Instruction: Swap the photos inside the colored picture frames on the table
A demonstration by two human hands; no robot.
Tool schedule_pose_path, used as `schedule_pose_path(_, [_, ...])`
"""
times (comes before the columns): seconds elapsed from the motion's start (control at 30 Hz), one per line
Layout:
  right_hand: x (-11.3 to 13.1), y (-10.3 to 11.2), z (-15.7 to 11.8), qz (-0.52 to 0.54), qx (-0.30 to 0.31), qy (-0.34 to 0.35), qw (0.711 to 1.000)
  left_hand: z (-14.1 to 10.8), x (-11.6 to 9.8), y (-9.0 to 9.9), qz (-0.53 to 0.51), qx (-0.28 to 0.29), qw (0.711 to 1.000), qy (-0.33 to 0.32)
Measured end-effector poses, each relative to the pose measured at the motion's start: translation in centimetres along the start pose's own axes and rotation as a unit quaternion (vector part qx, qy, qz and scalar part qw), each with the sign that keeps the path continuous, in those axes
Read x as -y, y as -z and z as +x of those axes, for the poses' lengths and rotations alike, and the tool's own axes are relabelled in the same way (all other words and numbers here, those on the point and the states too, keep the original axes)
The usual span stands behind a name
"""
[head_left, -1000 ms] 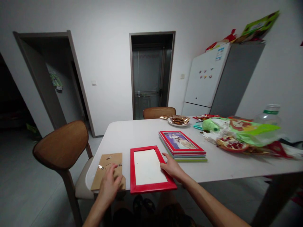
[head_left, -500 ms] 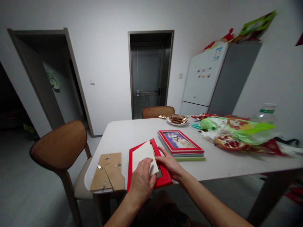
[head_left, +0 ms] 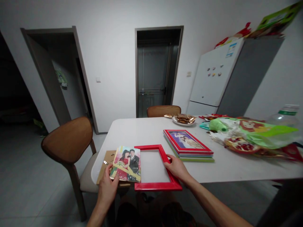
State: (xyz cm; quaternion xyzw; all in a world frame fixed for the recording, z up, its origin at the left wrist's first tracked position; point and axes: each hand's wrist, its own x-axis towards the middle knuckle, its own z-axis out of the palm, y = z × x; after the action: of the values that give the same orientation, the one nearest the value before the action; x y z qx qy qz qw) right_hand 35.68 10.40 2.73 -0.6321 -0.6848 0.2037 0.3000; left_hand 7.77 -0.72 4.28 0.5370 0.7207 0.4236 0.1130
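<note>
My left hand [head_left: 109, 183] grips the lower left edge of a photo [head_left: 126, 164], picture side up, showing a couple in a red dress and a dark suit. The photo lies over a brown frame backing board [head_left: 102, 172] with metal clips, hiding most of it. Just to the right is a red picture frame [head_left: 159, 186], its opening bare of any picture. My right hand [head_left: 177, 168] holds that frame by its right side, fingers closed round the rail. Behind it, to the right, sits a stack of picture frames [head_left: 189, 142], a red one with a photo on top.
A plate of wrapped snacks [head_left: 183, 119] stands at the table's far side. On the right are an opened pomegranate [head_left: 241, 144], a green plastic bag [head_left: 262, 130] and a clear bottle [head_left: 285, 116]. Wooden chairs stand at the left [head_left: 68, 142] and far side [head_left: 163, 111].
The photo has come out of the red frame, turned from its blank back to its picture side, and moved left with my left hand. The frame has been turned and now shows its front.
</note>
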Motion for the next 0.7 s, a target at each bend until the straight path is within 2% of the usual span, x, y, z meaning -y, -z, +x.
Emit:
schedule_pose_path(0.17, [0.1, -0.2, -0.1, -0.069, -0.02, 0.032, 0.997, -0.3, -0.5, -0.1, 0.127, 0.083, 0.988, -0.008])
schedule_pose_path(0.3, [-0.1, -0.5, -0.2, -0.092, -0.03, 0.044, 0.994, 0.0, -0.9, 0.1, 0.193, 0.089, 0.977, -0.028])
schedule_pose_path(0.47, [0.0, -0.3, -0.6, -0.134, -0.033, 0.052, 0.989, -0.3, -1.1, -0.5, 0.183, 0.053, 0.974, -0.118])
schedule_pose_path(0.53, [0.6, -0.1, -0.9, -0.136, -0.057, 0.074, 0.986, -0.8, -1.1, -1.2, 0.162, 0.053, 0.971, -0.17])
schedule_pose_path(0.63, [2.4, -0.4, -1.5, -0.08, -0.077, 0.131, 0.985, -1.3, -1.2, -2.5, 0.136, 0.073, 0.959, -0.236])
schedule_pose_path(0.7, [3.8, -1.3, -1.8, -0.001, -0.031, 0.139, 0.99, -1.5, -1.2, -3.2, 0.132, 0.086, 0.95, -0.268])
